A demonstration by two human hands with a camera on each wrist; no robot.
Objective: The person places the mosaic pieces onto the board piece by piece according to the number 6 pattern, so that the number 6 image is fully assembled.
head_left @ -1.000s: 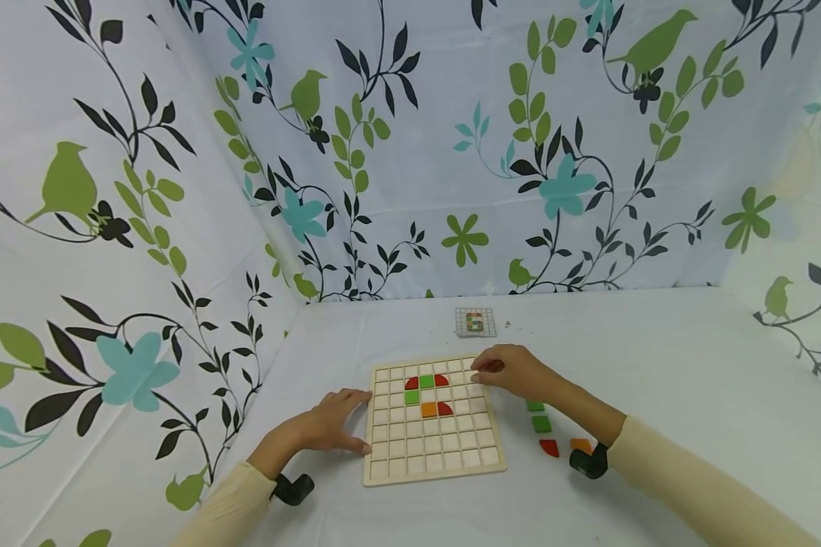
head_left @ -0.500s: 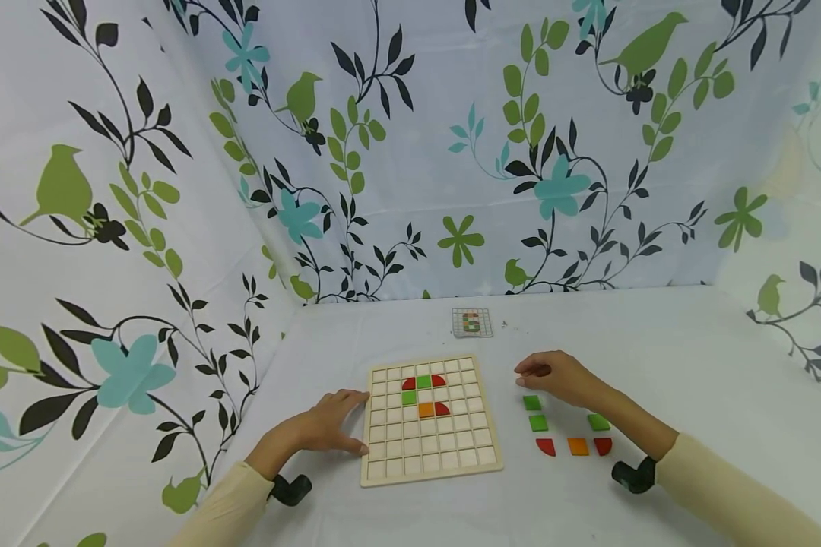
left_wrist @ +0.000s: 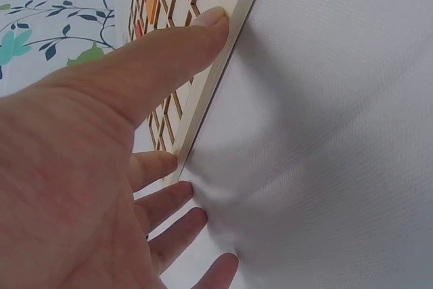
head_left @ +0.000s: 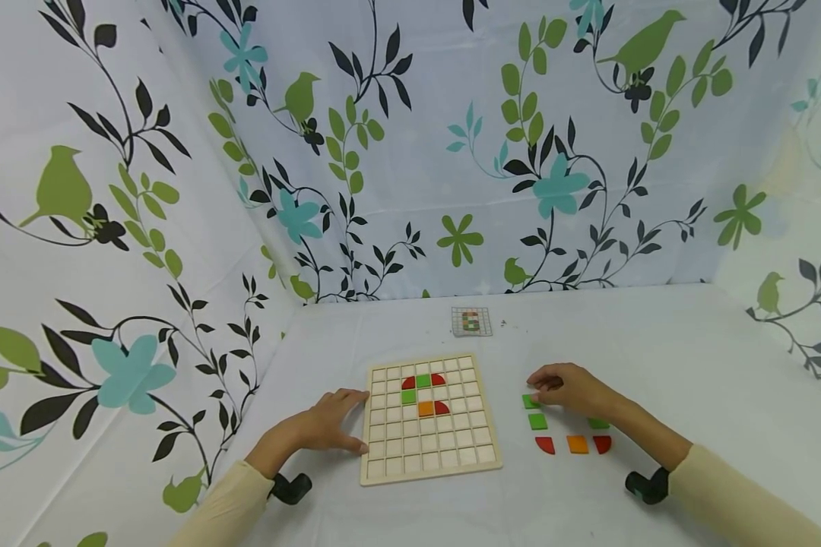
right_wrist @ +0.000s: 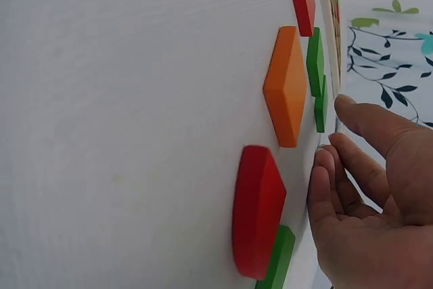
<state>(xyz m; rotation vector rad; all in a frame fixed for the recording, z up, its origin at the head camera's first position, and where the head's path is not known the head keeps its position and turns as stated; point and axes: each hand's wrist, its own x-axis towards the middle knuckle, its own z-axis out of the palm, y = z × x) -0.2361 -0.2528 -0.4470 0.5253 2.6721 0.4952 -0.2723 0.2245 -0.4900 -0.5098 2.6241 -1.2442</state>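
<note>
A pale wooden grid board [head_left: 432, 452] lies on the table. Red quarter-round tiles, green square tiles and an orange square tile [head_left: 427, 409] sit in its upper cells. My left hand [head_left: 326, 423] rests at the board's left edge, its thumb [left_wrist: 213, 21] on the rim and its other fingers spread along the side. Right of the board, my right hand [head_left: 575, 391] is low at the farthest loose green tile [head_left: 530, 401], its fingertips overlapping that tile's edge. In the right wrist view a gap shows between thumb and forefinger, with nothing in it.
Beside the right hand lie another green tile [head_left: 537, 422], a red quarter-round tile [head_left: 545, 445], an orange tile [head_left: 578, 444] and a second red one [head_left: 602, 443]. A green tile [head_left: 598, 422] is partly hidden under the forearm. A small pattern card [head_left: 471, 321] lies behind the board.
My right hand has left the board's upper right edge, moved right, then come down toward the farthest loose green tile. The left hand stays at the board's edge.
</note>
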